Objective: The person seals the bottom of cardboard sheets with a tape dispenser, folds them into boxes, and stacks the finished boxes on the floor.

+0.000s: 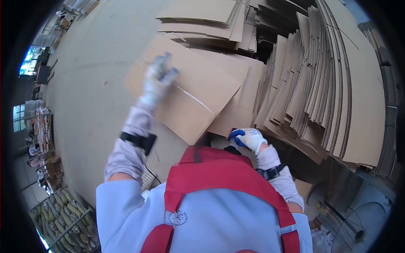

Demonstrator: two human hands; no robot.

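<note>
A stack of flat brown cardboard sheets point(211, 78) lies at an angle in front of me, with a thin white string point(196, 99) running across its top. Over the stack's left part is my left hand point(158, 80), in a white glove with blue fingers. Motion blurs it, but its fingers show apart, right by the string. My right hand point(249, 140), gloved the same way, is closed low beside the stack's near right corner. A small dark, orange-edged bit point(230, 134) shows at its fingertips; I cannot tell what it is.
Upright cardboard sheets point(312, 84) stand packed along the right. More flat cardboard point(198, 12) is piled at the back. Beneath the tied stack lies another sheet point(236, 118). A rack of green-brown bundles point(63, 219) stands at lower left, and a dark chair point(44, 74) farther off.
</note>
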